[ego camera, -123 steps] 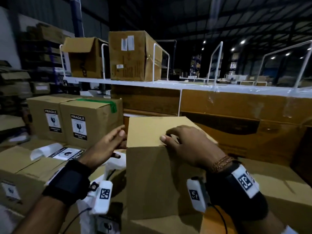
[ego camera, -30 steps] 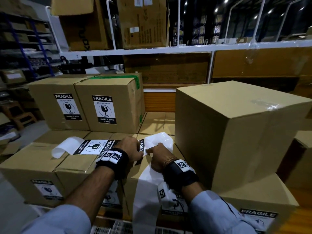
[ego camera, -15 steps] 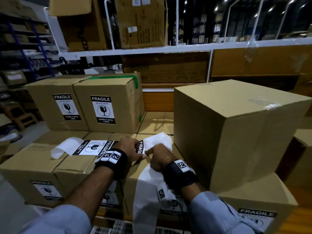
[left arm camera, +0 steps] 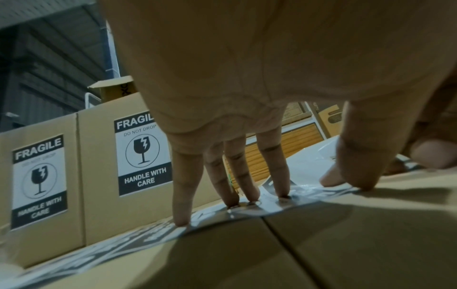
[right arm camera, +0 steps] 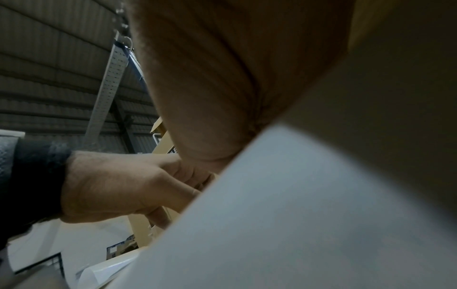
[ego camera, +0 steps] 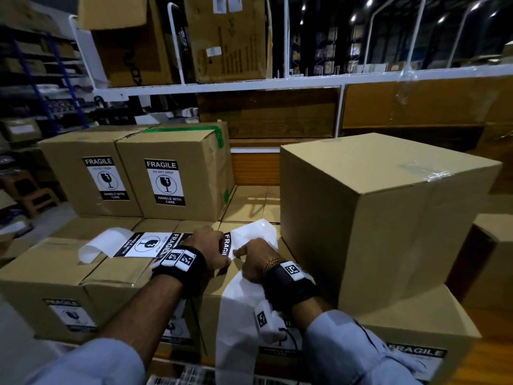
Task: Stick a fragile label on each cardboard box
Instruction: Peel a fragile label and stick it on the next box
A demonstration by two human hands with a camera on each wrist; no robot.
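Two labelled boxes [ego camera: 136, 176] stand behind the label strip [ego camera: 144, 244], a large plain box [ego camera: 374, 218] just right. Left hand [ego camera: 206, 250] presses the strip with straight, spread fingers; right hand [ego camera: 254, 257] pinches the label edge [ego camera: 227, 244].

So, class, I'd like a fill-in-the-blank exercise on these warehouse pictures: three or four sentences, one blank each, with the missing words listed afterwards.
1. The word printed at the top of each label on the two back boxes is ____.
2. The tape across the top of the right-hand back box is ____ in colour.
3. The left hand presses the label strip with ____ fingers.
4. The big box beside the right hand shows ____ label on the sides we see.

Missing words: FRAGILE; green; straight; no
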